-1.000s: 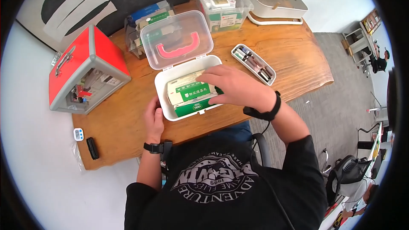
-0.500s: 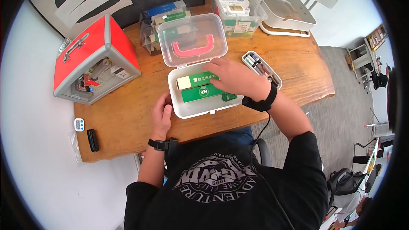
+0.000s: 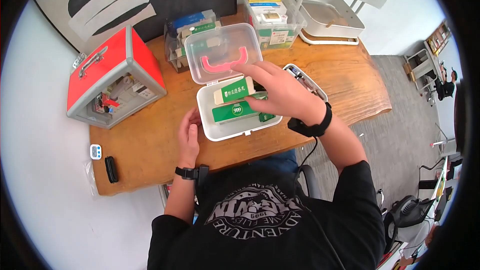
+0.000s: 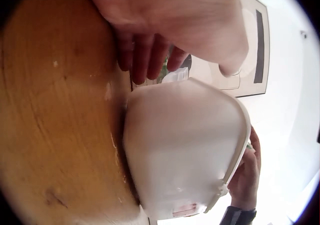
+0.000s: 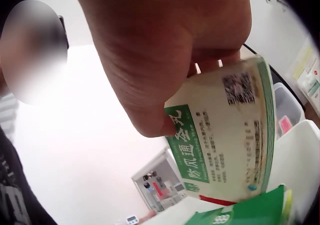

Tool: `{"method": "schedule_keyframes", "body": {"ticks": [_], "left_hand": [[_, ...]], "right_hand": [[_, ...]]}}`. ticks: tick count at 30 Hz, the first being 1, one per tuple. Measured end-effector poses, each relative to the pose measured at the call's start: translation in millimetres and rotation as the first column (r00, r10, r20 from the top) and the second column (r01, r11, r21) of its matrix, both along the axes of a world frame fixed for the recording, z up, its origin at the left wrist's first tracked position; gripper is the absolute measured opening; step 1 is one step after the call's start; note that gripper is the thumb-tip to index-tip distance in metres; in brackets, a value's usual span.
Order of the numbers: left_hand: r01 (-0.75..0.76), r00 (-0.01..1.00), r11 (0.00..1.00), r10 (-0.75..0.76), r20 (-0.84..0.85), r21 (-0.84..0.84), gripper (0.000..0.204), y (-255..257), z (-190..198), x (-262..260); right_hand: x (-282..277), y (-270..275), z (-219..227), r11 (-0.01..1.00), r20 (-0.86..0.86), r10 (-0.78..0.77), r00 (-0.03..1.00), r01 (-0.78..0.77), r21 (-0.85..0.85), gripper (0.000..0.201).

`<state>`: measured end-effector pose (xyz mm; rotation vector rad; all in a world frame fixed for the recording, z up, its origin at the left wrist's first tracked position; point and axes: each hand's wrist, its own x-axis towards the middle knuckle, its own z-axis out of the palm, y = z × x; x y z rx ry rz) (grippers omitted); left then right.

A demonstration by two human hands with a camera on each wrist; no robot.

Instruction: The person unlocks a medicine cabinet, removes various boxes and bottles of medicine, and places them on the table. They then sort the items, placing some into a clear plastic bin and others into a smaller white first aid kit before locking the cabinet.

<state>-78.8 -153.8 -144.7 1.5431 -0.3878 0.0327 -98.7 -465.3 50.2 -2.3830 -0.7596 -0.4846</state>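
Observation:
In the head view my right hand (image 3: 287,96) pinches a cream-and-green medicine box (image 3: 233,90) between thumb and fingers. This box is tilted over the open white plastic case (image 3: 216,134); its printed broad face with a QR code shows in the right wrist view (image 5: 225,130). Below it, a green box marked 999 (image 3: 231,112) lies inside the case, with a small green packet (image 3: 266,117) by its right end. My left hand (image 3: 189,137) is at the case's left side, its fingers loosely extended near the outer wall (image 4: 185,140) in the left wrist view.
The case's clear lid (image 3: 223,45) with pink handle leans back. Behind it stand two clear bins of boxes (image 3: 186,52) (image 3: 280,37). A red-and-grey cabinet (image 3: 117,77) is at left, a narrow white tray (image 3: 322,92) at right. A timer (image 3: 95,152) and black case (image 3: 111,169) lie front left.
My right hand has turned the medicine box from lying broad face up to a tilted stance and raised it, uncovering the green 999 box. The left hand stays beside the case.

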Motion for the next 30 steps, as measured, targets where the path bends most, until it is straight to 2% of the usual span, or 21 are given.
{"method": "schedule_keyframes", "body": {"ticks": [2, 3, 6, 8, 9, 11, 12, 14, 15, 16, 18, 19, 20, 22, 23, 24, 26, 27, 28, 29, 30], "left_hand": [[-0.013, 0.999, 0.999, 0.012, -0.032, -0.034, 0.046, 0.2, 3.8, 2.2], [-0.078, 0.996, 0.997, 0.079, -0.03, 0.017, 0.045, -0.9, 10.8, 1.2], [-0.162, 0.986, 0.985, 0.165, -0.033, 0.064, 0.04, -5.2, 37.5, -5.3], [-0.212, 0.959, 0.937, 0.144, 0.244, 0.277, 0.042, -12.4, 71.5, -14.0], [-0.217, 0.959, 0.935, 0.151, 0.24, 0.279, 0.042, -16.6, 92.8, -19.7], [-0.18, 0.936, 0.832, -0.019, 0.352, 0.524, 0.048, -27.5, 125.9, -25.8], [-0.189, 0.936, 0.831, -0.01, 0.353, 0.524, 0.048, -32.2, 126.3, -22.9], [-0.097, 0.947, 0.876, -0.065, 0.315, 0.472, 0.054, -39.7, 126.8, -17.4], [-0.055, 0.968, 0.869, -0.075, 0.241, 0.492, 0.057, -41.3, 129.1, -17.4], [-0.064, 0.966, 0.871, -0.068, 0.248, 0.487, 0.057, -43.1, 132.0, -17.7], [0.102, 0.984, 0.91, -0.151, 0.091, 0.403, 0.061, -48.5, 136.1, -18.8], [0.173, 0.983, 0.953, -0.183, 0.017, 0.25, 0.066, -53.5, 132.0, -19.3], [0.168, 0.984, 0.954, -0.178, 0.017, 0.246, 0.066, -59.0, 133.3, -22.0], [0.221, 0.973, 0.974, -0.217, -0.072, 0.057, 0.064, -67.8, 136.5, -27.8], [0.185, 0.979, 0.983, -0.183, -0.094, 0.015, 0.057, -69.6, 129.1, -27.8], [0.195, 0.976, 0.981, -0.192, -0.102, 0.02, 0.057, -66.5, 118.2, -26.0], [0.122, 0.959, 0.969, -0.171, -0.224, -0.215, 0.047, -51.5, 98.2, -17.8], [0.104, 0.939, 0.91, -0.222, -0.262, -0.401, 0.048, -44.9, 93.9, -21.9], [0.111, 0.936, 0.911, -0.23, -0.265, -0.397, 0.048, -39.7, 94.7, -23.9], [0.016, 0.9, 0.815, -0.264, -0.347, -0.579, 0.049, -34.3, 97.4, -25.6], [-0.1, 0.855, 0.683, -0.312, -0.414, -0.723, 0.051, -27.1, 98.6, -27.1]], "right_hand": [[-13.2, 0.2, 12.2, 0.999, 0.03, 0.004, 1.0, -0.005, 0.042, 0.073], [-17.8, -1.2, 10.6, 0.998, 0.094, 0.01, 0.996, -0.015, 0.057, 0.076], [-33.1, -6.1, 10.9, 0.999, 0.028, -0.036, 0.999, 0.035, 0.04, 0.078], [-38.3, -7.6, 8.1, 0.998, 0.059, -0.026, 0.998, 0.023, 0.05, 0.079], [-40.8, -7.3, 5.3, 0.992, -0.009, -0.062, 0.998, 0.062, 0.108, 0.079], [-43.4, -5.4, 3.2, 0.971, -0.094, -0.093, 0.991, 0.111, 0.214, 0.077], [-44.5, -7.0, 1.3, 0.972, -0.093, -0.083, 0.992, 0.101, 0.213, 0.077], [-45.1, -14.1, -8.6, 0.88, -0.271, -0.147, 0.951, 0.251, 0.404, 0.077], [-40.3, -14.7, -17.8, 0.793, -0.27, -0.077, 0.96, 0.224, 0.566, 0.076], [-39.0, -16.0, -22.8, 0.798, -0.263, -0.073, 0.962, 0.215, 0.564, 0.076], [-40.8, -15.2, -26.8, 0.481, -0.383, 0.048, 0.923, 0.314, 0.819, 0.076], [-41.0, -15.5, -27.4, 0.475, -0.404, 0.06, 0.913, 0.33, 0.816, 0.075], [-43.6, -12.4, -25.7, 0.48, -0.405, 0.063, 0.912, 0.328, 0.813, 0.075], [-50.9, 1.2, -14.7, 0.556, -0.393, 0.101, 0.914, 0.276, 0.784, 0.075], [-54.0, 5.0, -12.2, 0.603, -0.35, 0.138, 0.927, 0.201, 0.772, 0.071], [-56.1, 7.3, -5.0, 0.597, -0.355, 0.13, 0.926, 0.213, 0.774, 0.071], [-51.7, 9.6, 9.3, 0.445, -0.317, 0.385, 0.867, 0.126, 0.887, 0.072], [-46.5, 13.1, 5.0, 0.33, -0.261, 0.391, 0.883, 0.131, 0.935, 0.051], [-40.6, 3.2, 3.7, 0.324, -0.262, 0.384, 0.886, 0.136, 0.936, 0.051], [-32.5, -12.6, 3.8, 0.746, -0.324, 0.194, 0.926, 0.075, 0.662, 0.035], [-23.8, -22.7, 2.7, 0.976, -0.281, 0.001, 0.96, 0.06, 0.207, 0.023]]}}
